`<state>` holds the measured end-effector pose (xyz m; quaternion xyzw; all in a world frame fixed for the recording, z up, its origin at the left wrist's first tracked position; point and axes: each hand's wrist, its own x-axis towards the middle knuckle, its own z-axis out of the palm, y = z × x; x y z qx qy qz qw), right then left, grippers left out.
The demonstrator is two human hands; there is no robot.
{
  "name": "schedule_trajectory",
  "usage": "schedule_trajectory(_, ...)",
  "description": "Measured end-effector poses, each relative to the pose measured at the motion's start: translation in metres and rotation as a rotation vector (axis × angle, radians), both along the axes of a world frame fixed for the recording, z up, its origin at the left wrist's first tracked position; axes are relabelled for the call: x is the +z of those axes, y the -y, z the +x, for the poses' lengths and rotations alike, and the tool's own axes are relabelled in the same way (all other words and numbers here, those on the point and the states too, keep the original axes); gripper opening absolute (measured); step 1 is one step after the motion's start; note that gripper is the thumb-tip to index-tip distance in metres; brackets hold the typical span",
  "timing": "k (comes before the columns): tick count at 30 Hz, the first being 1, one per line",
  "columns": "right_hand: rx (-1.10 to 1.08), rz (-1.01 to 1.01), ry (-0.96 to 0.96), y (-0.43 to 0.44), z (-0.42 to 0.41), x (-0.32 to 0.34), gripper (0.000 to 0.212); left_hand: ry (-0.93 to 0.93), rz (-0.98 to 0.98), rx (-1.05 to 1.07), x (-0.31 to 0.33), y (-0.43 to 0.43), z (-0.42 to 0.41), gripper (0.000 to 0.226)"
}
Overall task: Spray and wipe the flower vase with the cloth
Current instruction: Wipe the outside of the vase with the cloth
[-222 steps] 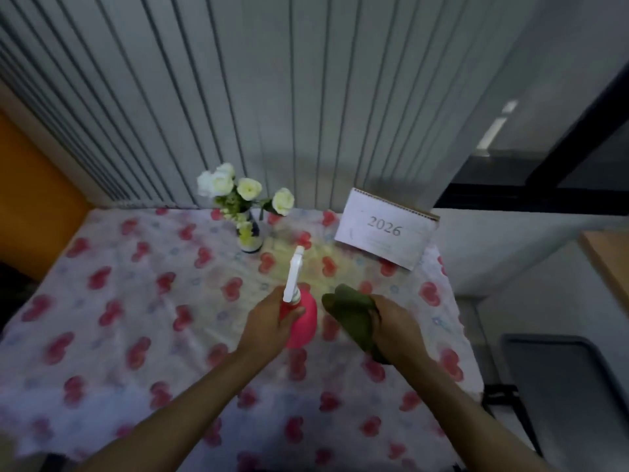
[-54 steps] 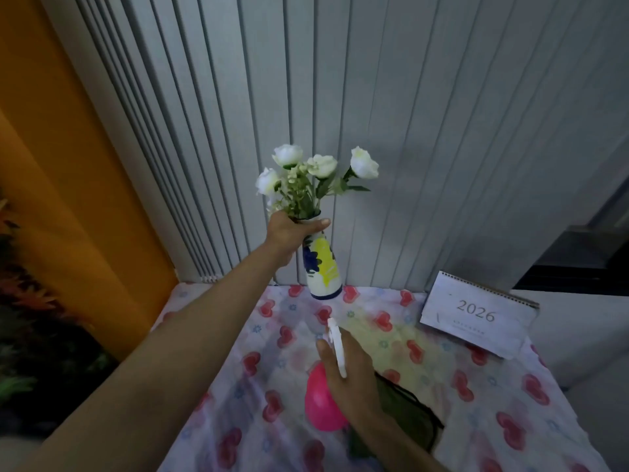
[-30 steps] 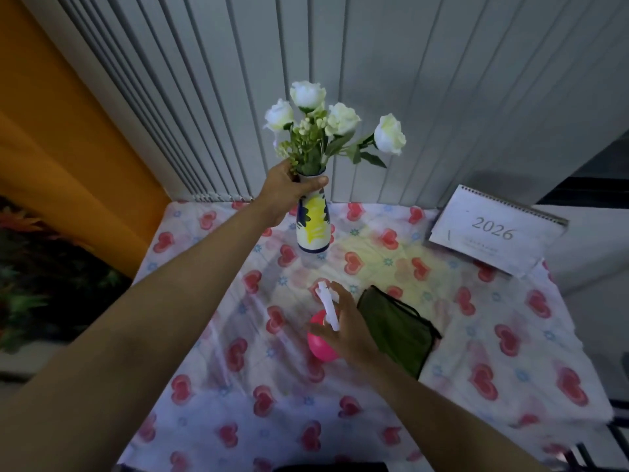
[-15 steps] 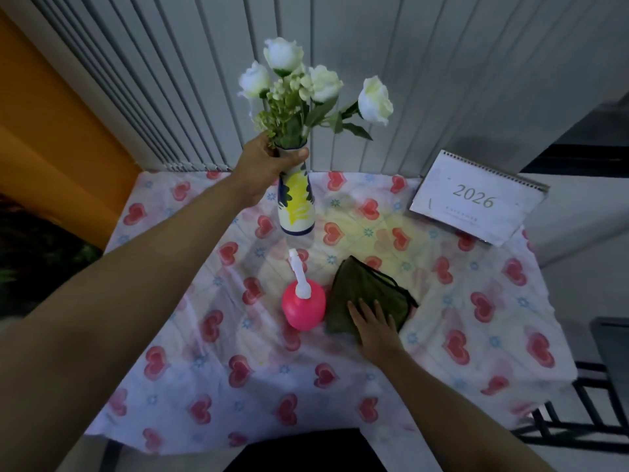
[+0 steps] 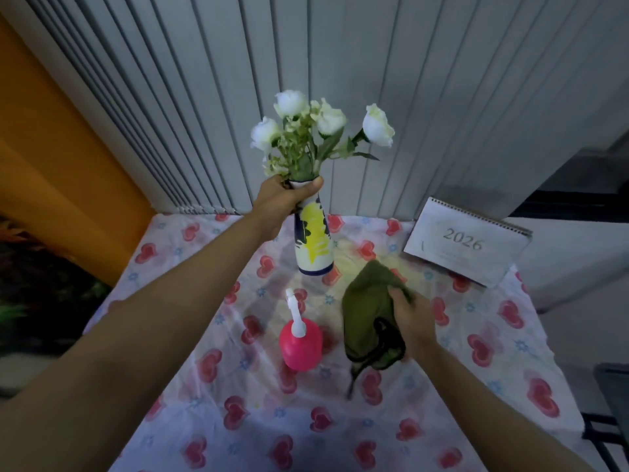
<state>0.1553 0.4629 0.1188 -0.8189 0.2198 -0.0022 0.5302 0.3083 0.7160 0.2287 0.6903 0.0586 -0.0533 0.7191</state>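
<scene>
Cloth (image 5: 369, 311) now lifted (one vase (image 5: 313, 245), four blooms (image 5: 323, 126))

Looks like a home or small office corner tbh. Table w/ a heart-print tablecloth (image 5: 218, 366) pushed up against grey vertical blinds (image 5: 211, 97), a 2026 desk calendar (image 5: 466, 241) at the back, orange wall (image 5: 51, 158) on the left. Pretty lived-in, def not a lab or shop.

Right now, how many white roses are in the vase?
4 that show. One rose at the left, one at the top, one in the middle, one far right. Leaves may hide more in the vase.
</scene>
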Motion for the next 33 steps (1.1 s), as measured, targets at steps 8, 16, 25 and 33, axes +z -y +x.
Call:
schedule_trajectory(8,-0.050,0.435,0.423,-0.036,0.048,0.132,0.021,0.144,0.168,-0.017,0.048,0.036,-0.004,0.044)
schedule_trajectory(16,0.335,0.151,0.496,-0.087,0.068,0.153,0.048,0.264,0.253,0.137,0.067,0.061,-0.017,0.050)
schedule_trajectory(25,0.327,-0.573,0.573,-0.103,0.007,0.090,0.059,0.206,0.342,0.368,0.067,0.050,-0.018,0.085)
schedule_trajectory(33,0.219,-0.111,0.495,-0.097,0.063,0.155,0.048,0.245,0.372,0.298,0.080,0.064,-0.030,0.078)
